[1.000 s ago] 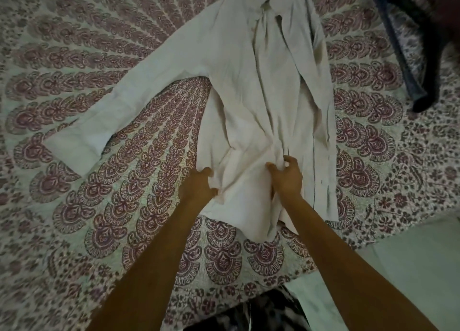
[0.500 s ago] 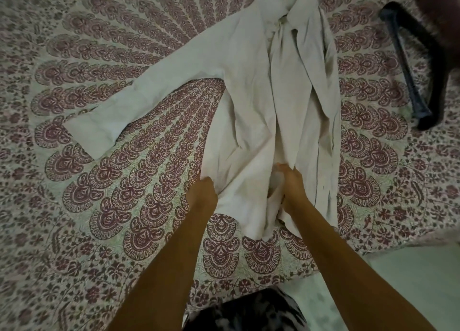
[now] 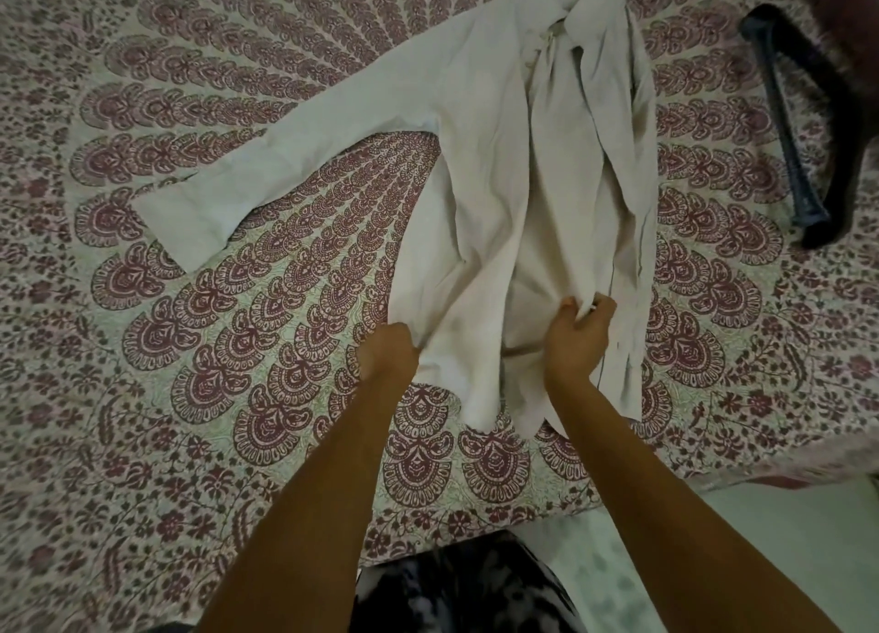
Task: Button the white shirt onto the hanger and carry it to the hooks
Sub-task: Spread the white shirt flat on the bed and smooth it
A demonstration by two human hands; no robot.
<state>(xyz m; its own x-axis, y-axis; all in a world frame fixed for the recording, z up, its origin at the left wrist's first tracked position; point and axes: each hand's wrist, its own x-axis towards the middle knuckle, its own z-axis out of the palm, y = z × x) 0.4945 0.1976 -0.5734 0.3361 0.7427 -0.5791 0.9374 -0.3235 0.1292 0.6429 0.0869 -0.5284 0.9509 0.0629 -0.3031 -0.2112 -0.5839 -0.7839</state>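
Note:
The white shirt (image 3: 494, 166) lies front-up on the patterned bed cover, collar at the top, one sleeve stretched out to the left. Its lower front is spread apart between my hands. My left hand (image 3: 387, 354) is closed on the left front panel near the hem. My right hand (image 3: 578, 340) pinches the right front edge a little higher. A dark hanger (image 3: 789, 147) lies on the bed at the upper right, apart from the shirt. No hooks are in view.
The bed cover (image 3: 238, 347) with its maroon and cream mandala print fills most of the view. The bed's edge runs along the lower right, with pale floor (image 3: 785, 537) beyond it. Dark patterned clothing (image 3: 456, 585) shows at the bottom centre.
The view has shifted so the shirt sits lower and further right. My right hand has moved to the right front edge and pulled it outward, opening the lower front.

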